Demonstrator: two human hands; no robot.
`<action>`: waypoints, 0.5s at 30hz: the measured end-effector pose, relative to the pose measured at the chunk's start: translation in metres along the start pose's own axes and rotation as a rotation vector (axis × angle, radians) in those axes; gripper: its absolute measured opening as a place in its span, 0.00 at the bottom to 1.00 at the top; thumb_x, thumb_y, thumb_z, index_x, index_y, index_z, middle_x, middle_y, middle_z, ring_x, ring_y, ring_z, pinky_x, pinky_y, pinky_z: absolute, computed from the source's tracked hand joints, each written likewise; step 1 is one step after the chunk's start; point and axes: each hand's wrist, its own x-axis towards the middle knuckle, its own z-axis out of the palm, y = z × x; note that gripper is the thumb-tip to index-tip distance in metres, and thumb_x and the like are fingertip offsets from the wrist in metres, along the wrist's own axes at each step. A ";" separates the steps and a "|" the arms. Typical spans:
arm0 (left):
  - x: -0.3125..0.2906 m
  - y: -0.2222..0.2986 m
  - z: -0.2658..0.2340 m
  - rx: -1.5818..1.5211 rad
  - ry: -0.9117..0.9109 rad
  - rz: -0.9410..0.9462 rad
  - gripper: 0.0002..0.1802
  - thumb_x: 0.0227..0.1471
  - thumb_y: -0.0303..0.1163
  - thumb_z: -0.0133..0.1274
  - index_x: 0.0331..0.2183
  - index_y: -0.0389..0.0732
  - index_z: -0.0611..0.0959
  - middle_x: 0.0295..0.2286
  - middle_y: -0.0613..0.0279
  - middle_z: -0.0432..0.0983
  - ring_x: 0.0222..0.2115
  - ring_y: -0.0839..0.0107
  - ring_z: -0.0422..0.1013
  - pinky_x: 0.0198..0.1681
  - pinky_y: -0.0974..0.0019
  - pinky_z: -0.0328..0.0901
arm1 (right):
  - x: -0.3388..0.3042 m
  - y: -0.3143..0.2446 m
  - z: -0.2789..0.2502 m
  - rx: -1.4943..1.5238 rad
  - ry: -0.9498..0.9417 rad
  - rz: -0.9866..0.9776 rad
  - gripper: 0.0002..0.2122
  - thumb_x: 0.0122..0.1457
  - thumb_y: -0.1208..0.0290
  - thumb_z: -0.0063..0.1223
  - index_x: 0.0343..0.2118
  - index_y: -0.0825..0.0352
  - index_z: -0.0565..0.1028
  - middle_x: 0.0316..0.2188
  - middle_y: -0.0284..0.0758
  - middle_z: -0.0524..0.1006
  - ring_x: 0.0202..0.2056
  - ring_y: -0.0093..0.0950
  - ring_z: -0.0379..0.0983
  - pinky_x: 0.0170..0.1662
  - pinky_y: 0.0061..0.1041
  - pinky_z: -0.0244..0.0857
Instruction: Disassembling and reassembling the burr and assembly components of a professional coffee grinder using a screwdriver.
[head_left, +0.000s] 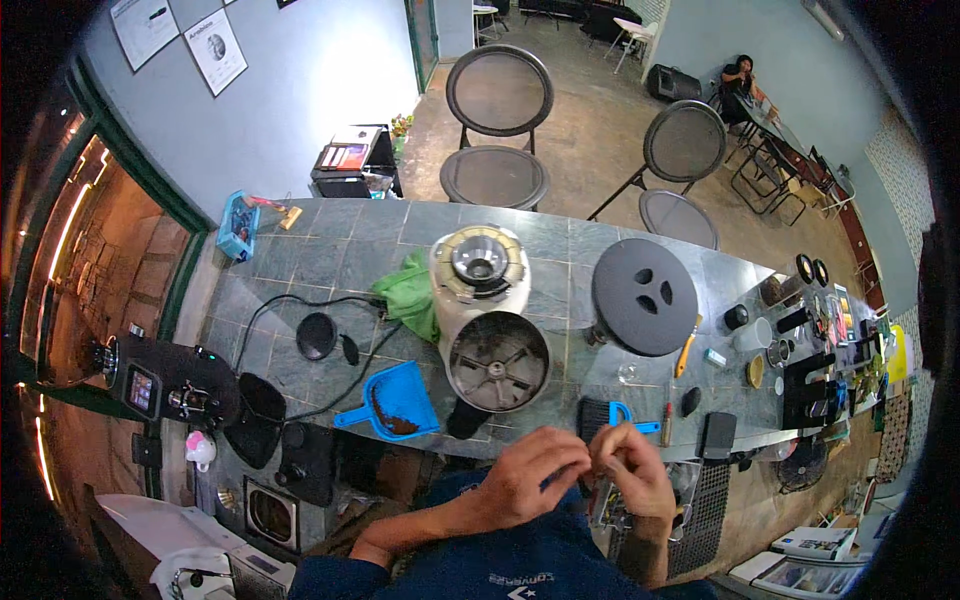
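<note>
My left hand (537,472) and my right hand (632,474) meet in front of my chest, just off the counter's near edge. Both have their fingers curled in a pinch, and whatever lies between the fingertips is too small or hidden to make out. Beyond them on the tiled counter stands a partly dismantled grinder with a white body (455,318), a metal burr (481,259) and an open round chamber (499,362) dusted with brown residue. A blue dustpan (412,395) holding brown grounds lies to the left. Close to my right hand is a blue-handled brush (597,417).
A green cloth (408,297) touches the grinder. Right of it is a dark round disc (645,297) with holes. An orange-handled screwdriver (686,352) and a black box (718,436) lie further right. A black cable (246,335) loops left. Chairs (499,90) stand beyond the counter; a person (739,85) sits far back.
</note>
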 end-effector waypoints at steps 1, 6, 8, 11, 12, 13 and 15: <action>-0.001 0.005 -0.012 -0.023 -0.045 0.078 0.15 0.53 0.23 0.69 0.43 0.36 0.85 0.40 0.55 0.82 0.39 0.56 0.81 0.41 0.59 0.76 | 0.002 -0.001 0.009 0.045 0.007 -0.027 0.03 0.68 0.80 0.50 0.36 0.67 0.71 0.35 0.33 0.71 0.35 0.21 0.67 0.40 0.22 0.63; -0.027 -0.006 -0.041 0.043 0.030 0.119 0.19 0.54 0.23 0.68 0.48 0.38 0.82 0.41 0.53 0.80 0.41 0.56 0.80 0.42 0.57 0.75 | 0.020 0.018 0.069 0.220 0.154 0.056 0.04 0.66 0.83 0.49 0.41 0.70 0.74 0.34 0.36 0.77 0.21 0.19 0.70 0.21 0.18 0.62; -0.026 -0.023 -0.044 0.077 0.094 -0.030 0.17 0.54 0.22 0.67 0.46 0.39 0.84 0.39 0.52 0.82 0.40 0.55 0.81 0.41 0.58 0.76 | 0.033 0.042 0.078 0.422 0.217 0.125 0.04 0.67 0.80 0.49 0.41 0.70 0.75 0.33 0.36 0.78 0.21 0.21 0.71 0.21 0.19 0.64; -0.048 -0.039 -0.059 -0.021 -0.041 -0.103 0.16 0.57 0.24 0.64 0.47 0.40 0.84 0.37 0.52 0.81 0.38 0.53 0.80 0.40 0.58 0.75 | 0.015 0.132 0.123 0.323 0.685 0.038 0.09 0.68 0.67 0.50 0.41 0.66 0.77 0.27 0.32 0.78 0.25 0.25 0.74 0.27 0.24 0.70; -0.069 -0.054 -0.063 -0.081 -0.149 -0.101 0.11 0.61 0.27 0.62 0.46 0.40 0.85 0.37 0.55 0.81 0.33 0.61 0.79 0.36 0.62 0.74 | -0.008 0.165 0.120 0.797 0.502 0.340 0.09 0.68 0.66 0.50 0.41 0.64 0.77 0.28 0.32 0.77 0.26 0.25 0.73 0.28 0.25 0.69; -0.069 -0.063 -0.066 -0.104 -0.164 -0.103 0.11 0.61 0.27 0.62 0.46 0.40 0.85 0.37 0.55 0.81 0.33 0.61 0.79 0.36 0.62 0.74 | -0.020 0.178 0.107 1.260 0.295 0.612 0.08 0.68 0.65 0.50 0.40 0.63 0.78 0.28 0.31 0.76 0.26 0.25 0.72 0.29 0.25 0.68; -0.082 -0.075 -0.086 -0.451 -0.427 -0.772 0.08 0.64 0.30 0.60 0.43 0.38 0.87 0.37 0.58 0.81 0.28 0.73 0.77 0.31 0.65 0.73 | -0.009 0.139 0.106 1.132 0.123 0.758 0.19 0.74 0.57 0.45 0.24 0.57 0.68 0.20 0.24 0.64 0.18 0.16 0.57 0.17 0.18 0.49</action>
